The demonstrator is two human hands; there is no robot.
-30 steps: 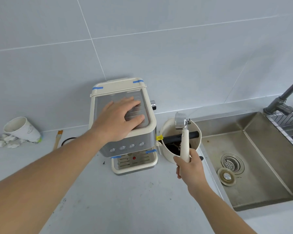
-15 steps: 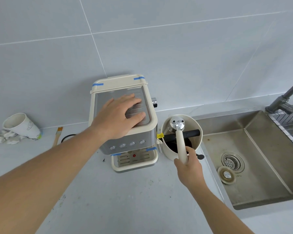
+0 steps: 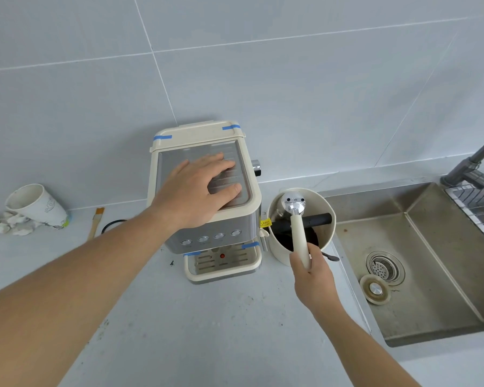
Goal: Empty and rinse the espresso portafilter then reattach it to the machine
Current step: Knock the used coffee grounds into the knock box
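Observation:
A cream and steel espresso machine [image 3: 207, 236] stands on the grey counter against the tiled wall. My left hand [image 3: 199, 188] lies flat on its top, fingers spread. My right hand [image 3: 312, 275] grips the cream handle of the portafilter [image 3: 296, 219]. Its chrome head is turned face down over the black bar of a cream knock box [image 3: 280, 247], just right of the machine. Dark coffee grounds lie inside the box.
A steel sink [image 3: 430, 311] with drain and loose stopper [image 3: 375, 289] lies to the right, a grey faucet [image 3: 470, 163] and wire rack behind it. At the left are a tipped paper cup [image 3: 37, 205], crumpled tissue, a small brush [image 3: 95, 223] and a black ring.
The portafilter head has swung down from above the knock box's far rim onto its black bar. My left hand has stayed on the machine's top.

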